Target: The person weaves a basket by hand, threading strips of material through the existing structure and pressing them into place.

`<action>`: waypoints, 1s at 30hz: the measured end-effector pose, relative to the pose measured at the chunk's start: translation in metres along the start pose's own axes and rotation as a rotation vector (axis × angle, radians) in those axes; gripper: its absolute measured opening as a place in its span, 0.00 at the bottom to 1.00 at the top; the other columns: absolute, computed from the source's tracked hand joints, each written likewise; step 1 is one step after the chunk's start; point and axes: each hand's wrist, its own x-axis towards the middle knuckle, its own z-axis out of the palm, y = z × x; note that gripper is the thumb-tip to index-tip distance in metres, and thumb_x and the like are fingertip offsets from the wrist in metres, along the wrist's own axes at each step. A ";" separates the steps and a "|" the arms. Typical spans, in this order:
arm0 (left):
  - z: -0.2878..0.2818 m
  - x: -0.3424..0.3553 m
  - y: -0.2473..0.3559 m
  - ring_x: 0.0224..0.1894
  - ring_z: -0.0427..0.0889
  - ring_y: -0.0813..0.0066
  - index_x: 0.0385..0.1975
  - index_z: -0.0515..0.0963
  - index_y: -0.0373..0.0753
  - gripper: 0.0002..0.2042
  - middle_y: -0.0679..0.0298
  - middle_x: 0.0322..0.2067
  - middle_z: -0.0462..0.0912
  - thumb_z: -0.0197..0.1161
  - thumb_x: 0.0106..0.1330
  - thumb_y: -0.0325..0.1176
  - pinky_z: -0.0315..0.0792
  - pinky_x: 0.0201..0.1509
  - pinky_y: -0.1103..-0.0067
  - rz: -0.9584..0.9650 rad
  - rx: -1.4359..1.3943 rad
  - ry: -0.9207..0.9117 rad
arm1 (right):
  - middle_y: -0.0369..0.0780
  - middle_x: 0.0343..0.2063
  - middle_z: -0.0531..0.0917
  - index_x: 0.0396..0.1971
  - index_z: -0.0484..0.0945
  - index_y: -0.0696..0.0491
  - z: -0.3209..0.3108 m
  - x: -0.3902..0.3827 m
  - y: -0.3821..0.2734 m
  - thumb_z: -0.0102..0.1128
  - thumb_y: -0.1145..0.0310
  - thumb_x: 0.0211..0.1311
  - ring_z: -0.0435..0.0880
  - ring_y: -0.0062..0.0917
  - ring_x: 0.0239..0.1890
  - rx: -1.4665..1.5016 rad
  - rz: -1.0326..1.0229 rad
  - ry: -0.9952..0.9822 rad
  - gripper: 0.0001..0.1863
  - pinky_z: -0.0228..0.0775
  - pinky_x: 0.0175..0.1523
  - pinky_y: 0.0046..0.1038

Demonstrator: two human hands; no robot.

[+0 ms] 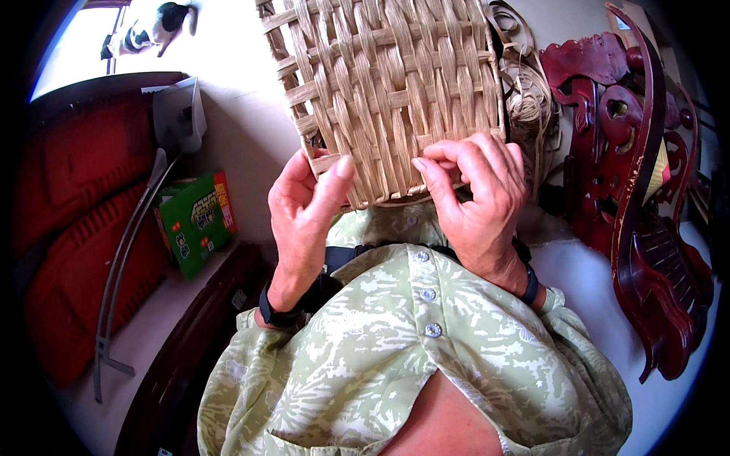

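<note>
A pale tan woven basket [388, 68] of flat strips fills the top centre, its lower edge toward my body. My left hand [308, 213] grips its lower-left corner, thumb over the weave and fingers partly hidden. My right hand [475, 197] is at the lower-right part, thumb and index finger closed on the woven strips near the edge, the other fingers curled; which strip they hold is unclear. Loose coils of similar strip [532, 114] hang just right of the basket.
Carved dark-red wooden chairs [631, 251] crowd the right. At left are red padded seats [84, 228], a curved metal frame [122, 273], a green box [194, 220] and a dark wooden edge [175, 357]. A black-and-white dog [152, 30] is at top left by a bright doorway.
</note>
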 end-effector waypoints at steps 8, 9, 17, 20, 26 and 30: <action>-0.005 -0.003 -0.006 0.35 0.79 0.85 0.50 0.73 0.32 0.13 0.66 0.35 0.81 0.60 0.70 0.31 0.77 0.37 0.83 0.013 0.001 -0.058 | 0.34 0.25 0.75 0.28 0.77 0.48 0.001 -0.001 0.003 0.69 0.68 0.52 0.75 0.30 0.30 0.017 -0.023 0.010 0.07 0.61 0.38 0.33; -0.008 -0.003 -0.004 0.36 0.79 0.85 0.51 0.72 0.31 0.14 0.66 0.35 0.81 0.58 0.72 0.32 0.77 0.39 0.83 0.031 0.000 -0.077 | 0.34 0.25 0.75 0.28 0.78 0.48 0.000 0.000 0.004 0.68 0.68 0.53 0.75 0.30 0.29 0.021 -0.034 0.008 0.07 0.61 0.38 0.32; -0.047 0.000 -0.024 0.42 0.81 0.76 0.53 0.73 0.29 0.15 0.61 0.41 0.82 0.48 0.77 0.33 0.75 0.49 0.80 -0.033 -0.146 -0.093 | 0.34 0.25 0.76 0.28 0.78 0.49 -0.003 0.005 0.003 0.68 0.69 0.53 0.75 0.31 0.29 0.042 -0.080 0.022 0.06 0.62 0.38 0.33; -0.048 0.005 -0.014 0.44 0.82 0.74 0.53 0.73 0.29 0.13 0.60 0.42 0.82 0.50 0.75 0.29 0.76 0.52 0.77 -0.027 -0.249 -0.295 | 0.35 0.25 0.76 0.28 0.78 0.50 -0.003 0.004 0.004 0.68 0.68 0.54 0.75 0.31 0.30 0.029 -0.092 0.013 0.06 0.63 0.38 0.33; -0.058 0.013 -0.020 0.45 0.82 0.74 0.51 0.74 0.28 0.12 0.59 0.42 0.83 0.55 0.69 0.19 0.76 0.54 0.77 0.129 -0.051 -0.377 | 0.35 0.26 0.77 0.28 0.78 0.49 -0.003 0.003 0.003 0.67 0.68 0.54 0.76 0.31 0.31 -0.024 -0.097 -0.008 0.06 0.64 0.39 0.33; -0.051 0.006 -0.022 0.43 0.82 0.76 0.48 0.77 0.30 0.12 0.62 0.40 0.83 0.58 0.66 0.18 0.76 0.51 0.79 0.176 0.057 -0.226 | 0.35 0.26 0.76 0.28 0.78 0.49 -0.003 0.002 0.000 0.68 0.68 0.54 0.76 0.31 0.31 -0.027 -0.108 -0.024 0.06 0.63 0.39 0.33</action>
